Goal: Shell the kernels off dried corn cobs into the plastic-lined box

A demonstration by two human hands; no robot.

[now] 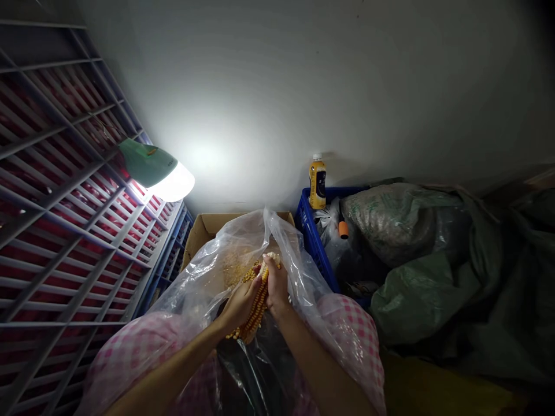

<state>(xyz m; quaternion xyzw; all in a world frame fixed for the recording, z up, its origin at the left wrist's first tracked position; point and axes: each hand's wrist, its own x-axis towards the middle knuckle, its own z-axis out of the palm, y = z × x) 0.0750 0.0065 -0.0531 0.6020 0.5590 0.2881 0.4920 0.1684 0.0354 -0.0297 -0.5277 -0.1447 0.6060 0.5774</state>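
Observation:
My left hand and my right hand are both wrapped round one dried yellow corn cob, held over the mouth of a clear plastic bag. The left hand grips the cob's lower part, while the right hand closes on its upper end. Loose yellow kernels lie inside the bag. The bag rests across my lap, on pink checked cloth, and reaches into a cardboard box.
A grey wire rack of red packs fills the left side, with a lit green lamp clipped to it. A blue crate on the right carries a yellow bottle. Green sacks are piled further right. A grey wall stands behind.

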